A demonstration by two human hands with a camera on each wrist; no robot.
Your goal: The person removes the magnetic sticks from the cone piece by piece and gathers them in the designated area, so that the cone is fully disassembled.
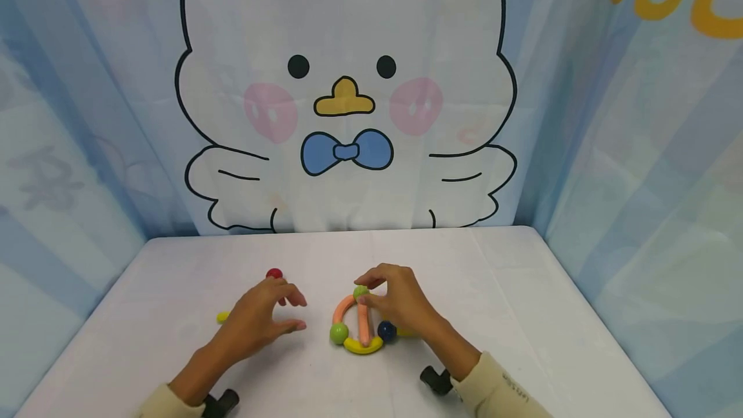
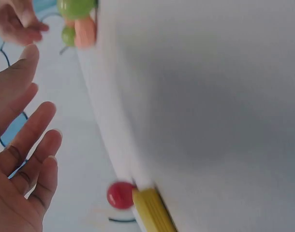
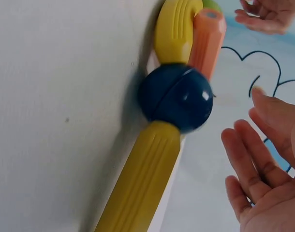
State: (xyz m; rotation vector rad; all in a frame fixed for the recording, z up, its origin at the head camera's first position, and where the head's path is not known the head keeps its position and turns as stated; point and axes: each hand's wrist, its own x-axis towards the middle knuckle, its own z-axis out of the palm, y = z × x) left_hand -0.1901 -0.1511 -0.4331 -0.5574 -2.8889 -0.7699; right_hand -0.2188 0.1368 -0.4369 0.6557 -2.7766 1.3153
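My right hand (image 1: pixel 403 298) hovers over a group of toy rods and balls, thumb and fingers apart on either side of a green ball (image 1: pixel 360 291); in the left wrist view they look clear of it. A curved orange rod (image 1: pixel 342 308) runs from there to a second green ball (image 1: pixel 339 333). A curved yellow rod (image 1: pixel 362 347) leads on to a dark blue ball (image 3: pixel 174 96), from which a straight yellow rod (image 3: pixel 142 179) extends. Inside the ring stands or lies a straight orange rod (image 1: pixel 363 324). My left hand (image 1: pixel 255 315) is held left of the group, holding nothing, fingers relaxed.
Beyond my left hand are a red ball (image 1: pixel 275 273) and a yellow rod (image 2: pixel 154 210), partly hidden by that hand in the head view; whether they join, I cannot tell. Everything lies on a white table (image 1: pixel 493 302), with a printed cloth (image 1: pixel 348 199) behind it.
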